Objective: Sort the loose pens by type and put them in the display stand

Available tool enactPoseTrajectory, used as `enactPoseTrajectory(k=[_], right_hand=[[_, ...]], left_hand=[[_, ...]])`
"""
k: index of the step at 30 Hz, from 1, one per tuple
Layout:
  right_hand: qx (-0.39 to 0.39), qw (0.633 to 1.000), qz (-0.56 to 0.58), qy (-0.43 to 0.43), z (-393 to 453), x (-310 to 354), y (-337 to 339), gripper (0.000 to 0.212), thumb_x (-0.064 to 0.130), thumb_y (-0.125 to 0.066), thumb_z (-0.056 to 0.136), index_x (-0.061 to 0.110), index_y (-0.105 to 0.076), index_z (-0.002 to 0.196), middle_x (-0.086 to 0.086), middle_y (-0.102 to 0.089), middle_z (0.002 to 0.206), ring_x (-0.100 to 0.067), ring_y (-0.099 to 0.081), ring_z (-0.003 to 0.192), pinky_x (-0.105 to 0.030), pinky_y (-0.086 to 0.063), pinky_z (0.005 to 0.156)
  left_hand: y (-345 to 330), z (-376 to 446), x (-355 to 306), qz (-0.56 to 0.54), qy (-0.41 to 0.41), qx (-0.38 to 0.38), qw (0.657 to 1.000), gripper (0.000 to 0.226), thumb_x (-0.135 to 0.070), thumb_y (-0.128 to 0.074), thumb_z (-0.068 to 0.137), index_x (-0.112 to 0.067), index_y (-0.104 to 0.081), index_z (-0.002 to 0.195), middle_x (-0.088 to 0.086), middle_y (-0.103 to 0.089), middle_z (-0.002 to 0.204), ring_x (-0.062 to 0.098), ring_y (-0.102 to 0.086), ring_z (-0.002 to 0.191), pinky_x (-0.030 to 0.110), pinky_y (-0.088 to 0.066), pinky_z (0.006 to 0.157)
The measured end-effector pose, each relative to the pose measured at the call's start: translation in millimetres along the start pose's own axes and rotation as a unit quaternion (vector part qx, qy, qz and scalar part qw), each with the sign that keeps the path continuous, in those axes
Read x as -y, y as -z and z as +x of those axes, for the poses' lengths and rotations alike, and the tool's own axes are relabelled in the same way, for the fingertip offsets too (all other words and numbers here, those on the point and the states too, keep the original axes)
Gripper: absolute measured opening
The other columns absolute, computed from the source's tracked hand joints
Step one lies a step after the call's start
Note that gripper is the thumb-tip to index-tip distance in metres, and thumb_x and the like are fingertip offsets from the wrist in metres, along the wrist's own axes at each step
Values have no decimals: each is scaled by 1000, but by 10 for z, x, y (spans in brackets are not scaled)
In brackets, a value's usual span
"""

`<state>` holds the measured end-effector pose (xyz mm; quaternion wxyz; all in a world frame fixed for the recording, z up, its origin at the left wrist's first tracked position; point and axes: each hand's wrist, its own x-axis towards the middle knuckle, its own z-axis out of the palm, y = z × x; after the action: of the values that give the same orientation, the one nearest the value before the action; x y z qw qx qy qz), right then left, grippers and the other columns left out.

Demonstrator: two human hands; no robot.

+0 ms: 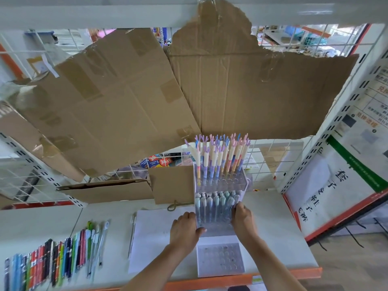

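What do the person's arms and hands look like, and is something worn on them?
Both forearms are bare up to the bottom edge of the picture: no sleeves are visible. The left hand and the right hand wear no gloves. No ring, watch or bracelet shows on the fingers or wrists, and no markings can be seen. The fingernails are too small in this view to judge.

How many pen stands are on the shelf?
3, in a row: the back stand with antler pens, the middle stand held by both hands, and the near stand, which looks empty. None seems hidden.
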<state>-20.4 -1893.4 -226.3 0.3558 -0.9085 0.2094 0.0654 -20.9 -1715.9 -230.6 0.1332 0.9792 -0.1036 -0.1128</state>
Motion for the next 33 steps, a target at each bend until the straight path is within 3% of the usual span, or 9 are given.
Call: enactPoseTrajectory(k=[5, 10, 14, 17, 20, 23, 27, 31, 33], right_hand=[[-13, 998, -6, 56, -24, -116, 17, 10, 11, -47, 96, 8, -44, 86, -18, -63, 89, -34, -62, 78, -37, -45, 63], [-56, 993, -8, 102, -46, -183, 156, 11, 7, -53, 93, -2, -56, 98, -20, -64, 87, -35, -60, 72, -39, -47, 61], [-69, 983, -84, 147, -131, -119, 229, 10, 10, -50, 93, 7, -52, 84, -11, -56, 78, -29, -49, 63, -40, -43, 57], [-27, 968, -153, 195, -260, -5, 147, 14, 13, -44, 95, 9, -53, 84, -12, -61, 84, -33, -58, 66, -43, -49, 60], [42, 956, -165, 239, -413, 217, -57, 21, 13, -41, 94, 8, -59, 101, -10, -63, 103, -38, -62, 87, -42, -51, 72], [131, 931, -198, 277, -546, 472, -326, 30, 16, -37, 97, 12, -53, 122, -5, -54, 124, -31, -58, 105, -38, -46, 83], [225, 870, -275, 342, -691, 806, -757, 35, 14, -34, 100, 12, -47, 132, -3, -41, 137, -23, -49, 119, -32, -41, 92], [304, 821, -332, 352, -782, 969, -1338, 36, 10, -33, 100, 5, -47, 133, -9, -34, 142, -26, -35, 128, -33, -31, 106], [334, 823, -329, 321, -775, 998, -1644, 37, 10, -36, 99, 7, -42, 136, -7, -35, 140, -22, -35, 129, -29, -31, 106]], left_hand=[[-3, 2, 59, -33, -8, -5, 999, 47, -46, -46, 95, -15, -46, 130, 1, -53, 125, 17, -53, 114, 27, -38, 92], [63, 13, 191, -96, -21, -38, 994, 37, -37, -44, 98, -14, -48, 126, 1, -55, 122, 16, -55, 109, 24, -41, 87], [117, 4, 347, -104, -29, -75, 991, 30, -29, -47, 96, -14, -52, 121, 1, -56, 119, 16, -56, 105, 25, -44, 87], [103, -40, 536, -100, -24, -90, 991, 28, -21, -52, 93, -11, -56, 118, 4, -61, 115, 21, -59, 104, 30, -47, 87], [78, -142, 798, -100, 14, -89, 991, 29, -17, -53, 92, -10, -58, 119, 6, -61, 113, 23, -59, 106, 32, -46, 90], [36, -351, 1124, -100, 90, -69, 989, 31, -22, -47, 95, -13, -54, 123, 2, -54, 121, 19, -54, 112, 27, -42, 94], [-72, -726, 1615, -122, 187, -54, 973, 29, -23, -46, 96, -15, -51, 124, 2, -53, 122, 14, -53, 111, 23, -45, 94], [-242, -1087, 2074, -153, 267, -41, 951, 33, -25, -46, 97, -15, -47, 129, 1, -48, 129, 13, -49, 119, 24, -41, 99], [-348, -1184, 2288, -157, 292, -33, 943, 34, -26, -46, 97, -15, -47, 129, 3, -48, 131, 16, -48, 121, 27, -41, 102]])
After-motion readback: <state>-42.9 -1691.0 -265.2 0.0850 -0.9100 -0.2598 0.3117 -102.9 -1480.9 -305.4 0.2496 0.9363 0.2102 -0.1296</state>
